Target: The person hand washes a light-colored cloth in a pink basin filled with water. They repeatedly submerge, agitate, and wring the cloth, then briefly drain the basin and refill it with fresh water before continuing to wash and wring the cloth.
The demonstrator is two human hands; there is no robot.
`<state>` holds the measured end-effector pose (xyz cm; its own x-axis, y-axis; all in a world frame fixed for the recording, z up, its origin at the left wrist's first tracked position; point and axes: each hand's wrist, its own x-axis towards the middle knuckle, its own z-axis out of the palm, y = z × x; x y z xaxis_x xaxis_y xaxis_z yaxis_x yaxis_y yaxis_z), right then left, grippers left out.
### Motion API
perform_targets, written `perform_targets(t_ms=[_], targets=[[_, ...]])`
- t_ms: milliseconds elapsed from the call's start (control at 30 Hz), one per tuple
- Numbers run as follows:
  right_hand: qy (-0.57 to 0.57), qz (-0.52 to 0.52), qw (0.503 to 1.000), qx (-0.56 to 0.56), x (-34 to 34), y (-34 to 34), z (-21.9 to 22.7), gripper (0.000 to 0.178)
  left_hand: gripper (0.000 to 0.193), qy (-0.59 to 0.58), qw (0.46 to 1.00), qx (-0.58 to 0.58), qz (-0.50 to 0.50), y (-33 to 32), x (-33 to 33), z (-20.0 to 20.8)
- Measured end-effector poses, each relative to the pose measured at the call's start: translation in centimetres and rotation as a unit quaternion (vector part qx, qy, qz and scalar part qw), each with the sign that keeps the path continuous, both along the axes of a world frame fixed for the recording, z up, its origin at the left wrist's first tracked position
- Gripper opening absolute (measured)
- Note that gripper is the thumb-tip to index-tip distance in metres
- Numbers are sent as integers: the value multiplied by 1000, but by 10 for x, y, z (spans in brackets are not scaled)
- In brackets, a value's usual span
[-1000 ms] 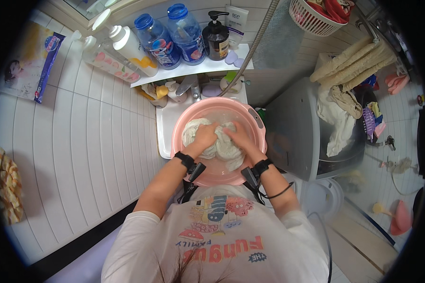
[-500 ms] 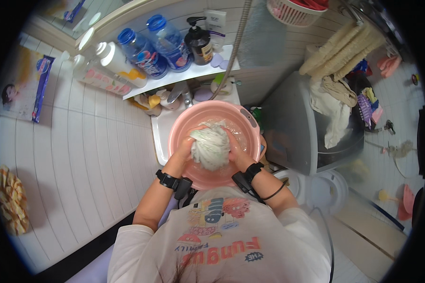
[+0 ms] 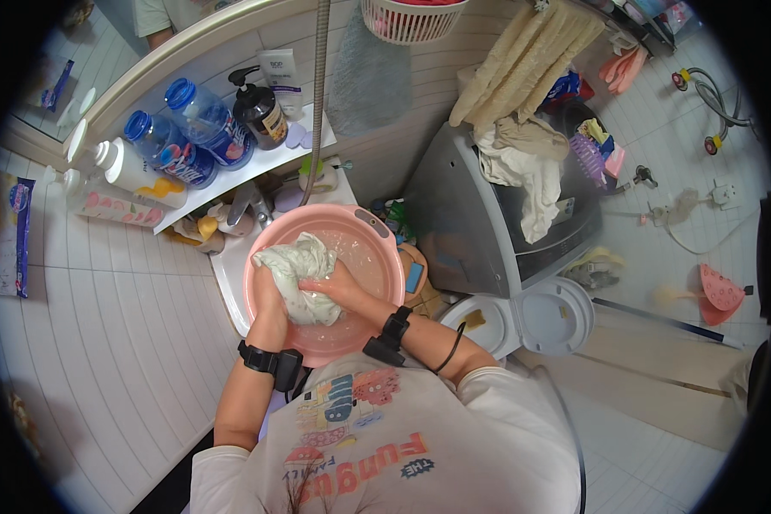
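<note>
A wet, bunched whitish cloth (image 3: pixel 298 261) with a faint pale pattern hangs between my hands over a pink basin (image 3: pixel 338 212) holding water. My left hand (image 3: pixel 269 289) grips its left side, with most fingers hidden under the fabric. From the right, my right hand (image 3: pixel 337 285) is closed on the lower folds, its fingertips lying across the front of the cloth. The basin rests on a white sink (image 3: pixel 224 272), in front of the faucet (image 3: pixel 247 201). Black straps with small dark boxes circle both wrists.
Behind the basin, a white shelf (image 3: pixel 223 180) bears blue-capped bottles (image 3: pixel 210 124) and a dark pump bottle (image 3: pixel 259 111). A shower hose (image 3: pixel 320 94) hangs beside it. To the right stand a grey washing machine (image 3: pixel 458 201) with clothes on top and a toilet (image 3: pixel 480 324) with its lid up.
The view has swung right, so the basin sits further left. The cloth has gone from a tight ball to a looser bundle, and my right hand has come across its front.
</note>
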<state>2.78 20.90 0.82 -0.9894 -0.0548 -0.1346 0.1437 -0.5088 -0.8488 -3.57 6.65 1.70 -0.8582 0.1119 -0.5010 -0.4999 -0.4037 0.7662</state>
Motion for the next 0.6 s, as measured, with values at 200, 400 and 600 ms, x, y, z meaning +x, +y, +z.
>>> perform_targets(t_ms=[200, 400, 600], targets=[[-88, -96, 988, -81, -3, -8, 9, 41, 57, 215, 943, -240, -78, 18, 23, 48], [-222, -83, 952, -193, -11, -5, 4, 40, 76, 524, 738, -395, -158, 18, 35, 68], [-210, -80, 969, -106, -3, -3, 24, 42, 56, 457, 765, -413, -188, 28, 27, 79]])
